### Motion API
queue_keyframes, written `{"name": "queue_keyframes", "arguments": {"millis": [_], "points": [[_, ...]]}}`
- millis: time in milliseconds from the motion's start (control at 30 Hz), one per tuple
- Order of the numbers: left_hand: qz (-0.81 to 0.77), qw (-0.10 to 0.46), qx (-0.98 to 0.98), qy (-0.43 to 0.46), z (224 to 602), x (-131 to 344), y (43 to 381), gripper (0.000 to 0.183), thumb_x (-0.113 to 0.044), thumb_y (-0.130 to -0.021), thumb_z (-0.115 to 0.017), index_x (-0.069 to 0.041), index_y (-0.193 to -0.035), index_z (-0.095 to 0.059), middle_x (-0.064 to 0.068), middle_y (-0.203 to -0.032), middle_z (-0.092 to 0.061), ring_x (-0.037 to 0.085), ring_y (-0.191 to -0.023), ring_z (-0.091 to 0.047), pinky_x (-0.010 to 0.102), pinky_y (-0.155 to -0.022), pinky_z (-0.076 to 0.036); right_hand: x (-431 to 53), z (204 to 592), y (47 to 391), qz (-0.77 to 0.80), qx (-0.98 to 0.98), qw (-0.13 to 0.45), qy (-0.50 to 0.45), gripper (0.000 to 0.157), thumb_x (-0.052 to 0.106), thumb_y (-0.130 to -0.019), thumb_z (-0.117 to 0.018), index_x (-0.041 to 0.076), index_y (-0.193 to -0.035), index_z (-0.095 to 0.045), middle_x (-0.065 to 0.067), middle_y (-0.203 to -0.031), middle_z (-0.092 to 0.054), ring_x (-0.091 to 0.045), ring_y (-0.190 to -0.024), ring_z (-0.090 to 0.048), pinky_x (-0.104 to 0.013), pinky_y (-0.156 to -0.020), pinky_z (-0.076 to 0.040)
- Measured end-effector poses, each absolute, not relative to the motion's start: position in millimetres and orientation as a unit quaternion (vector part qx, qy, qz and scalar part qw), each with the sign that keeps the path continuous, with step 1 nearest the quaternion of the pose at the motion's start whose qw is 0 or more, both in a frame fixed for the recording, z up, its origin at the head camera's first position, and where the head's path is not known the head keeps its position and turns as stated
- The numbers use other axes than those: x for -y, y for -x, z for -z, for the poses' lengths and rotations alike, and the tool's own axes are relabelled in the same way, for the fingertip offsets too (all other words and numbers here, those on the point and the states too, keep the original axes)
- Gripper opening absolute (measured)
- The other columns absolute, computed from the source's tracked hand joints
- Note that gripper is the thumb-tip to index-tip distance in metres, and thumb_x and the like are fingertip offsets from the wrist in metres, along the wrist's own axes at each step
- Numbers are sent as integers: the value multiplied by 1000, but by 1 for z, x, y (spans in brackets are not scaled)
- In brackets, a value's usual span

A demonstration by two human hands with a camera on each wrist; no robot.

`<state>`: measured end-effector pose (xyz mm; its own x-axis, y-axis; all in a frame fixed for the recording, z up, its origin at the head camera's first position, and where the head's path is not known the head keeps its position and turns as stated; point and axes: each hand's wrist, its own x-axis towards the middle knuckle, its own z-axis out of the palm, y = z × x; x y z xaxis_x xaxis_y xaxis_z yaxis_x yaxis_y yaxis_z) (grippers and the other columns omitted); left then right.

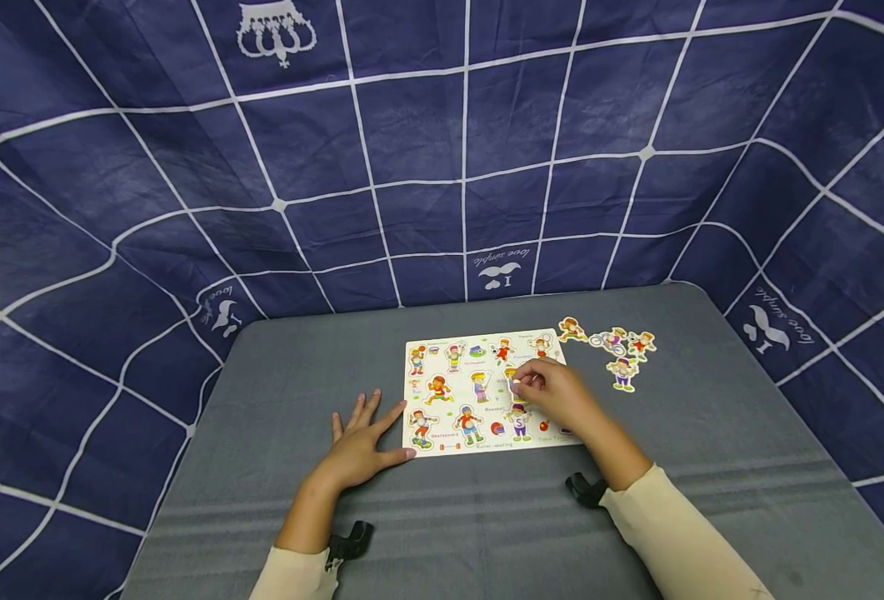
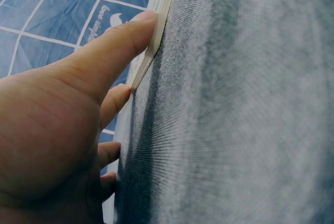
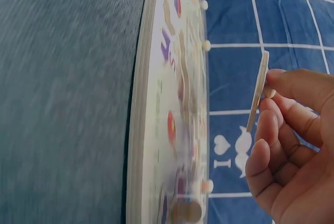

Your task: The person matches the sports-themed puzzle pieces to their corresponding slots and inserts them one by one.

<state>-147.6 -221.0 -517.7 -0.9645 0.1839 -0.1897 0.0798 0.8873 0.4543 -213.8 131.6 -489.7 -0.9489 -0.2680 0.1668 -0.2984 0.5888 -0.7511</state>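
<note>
A white wooden peg-puzzle board (image 1: pixel 456 398) printed with sports figures lies on the table. My left hand (image 1: pixel 362 446) rests at its left side with fingers spread. In the left wrist view the thumb (image 2: pixel 138 31) presses on the board's edge and the index fingertip touches its corner. Over the right half of the board, my right hand (image 1: pixel 557 396) pinches a puzzle piece by its small knob. The right wrist view shows this thin piece (image 3: pixel 258 91) edge-on, held apart from the board surface. Its picture is mostly hidden by the fingers in the head view.
Several loose figure pieces, among them a runner (image 1: pixel 572 329), a cyclist (image 1: pixel 610 339) and a purple-trousered figure (image 1: pixel 622 373), lie right of the board. The grey table (image 1: pixel 299 375) is enclosed by dark blue checked curtains (image 1: pixel 412 217). Small knobs (image 3: pixel 206 45) stick up from the board.
</note>
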Motion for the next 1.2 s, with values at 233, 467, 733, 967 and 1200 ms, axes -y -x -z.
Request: {"name": "queue_keyframes", "arguments": {"millis": [233, 467, 733, 967, 1200], "points": [[-235, 117, -963, -67, 516, 221, 146, 87, -68, -82, -71, -37, -156, -38, 12, -171, -10, 40, -159, 2, 75, -116, 10, -113, 485, 217, -413, 897, -8, -157, 10, 18, -89, -78, 12, -94, -73, 2, -83, -61, -9, -70, -52, -22, -64, -43], [-234, 115, -963, -69, 515, 220, 146, 87, -68, -82, -71, -36, -156, -39, 14, -171, -12, 41, -158, 0, 76, -116, 8, -98, 491, 224, -412, 897, -21, -160, 9, 18, -89, -78, 13, -95, -74, 1, -86, -63, -9, -73, -54, -22, -67, -45], [-234, 122, -962, -66, 516, 222, 148, 88, -69, -82, -70, -38, -156, -36, 11, -172, -9, 40, -159, 3, 75, -116, 11, -80, 500, 233, -409, 900, -49, -141, 6, 19, -89, -77, 16, -91, -73, 3, -84, -65, -9, -74, -56, -26, -72, -47], [-237, 119, -962, -70, 517, 222, 148, 88, -69, -82, -70, -37, -156, -37, 12, -172, -9, 41, -159, 2, 76, -116, 11, -70, 502, 239, -399, 907, -58, -123, 7, 19, -87, -78, 16, -89, -72, 3, -81, -65, -10, -72, -56, -28, -72, -45], [-236, 122, -961, -70, 517, 221, 149, 87, -69, -82, -70, -38, -156, -36, 11, -172, -8, 40, -159, 3, 75, -116, 11, -67, 506, 241, -396, 908, -71, -112, 9, 19, -87, -79, 17, -85, -70, 3, -78, -62, -12, -70, -54, -28, -69, -44]]}}
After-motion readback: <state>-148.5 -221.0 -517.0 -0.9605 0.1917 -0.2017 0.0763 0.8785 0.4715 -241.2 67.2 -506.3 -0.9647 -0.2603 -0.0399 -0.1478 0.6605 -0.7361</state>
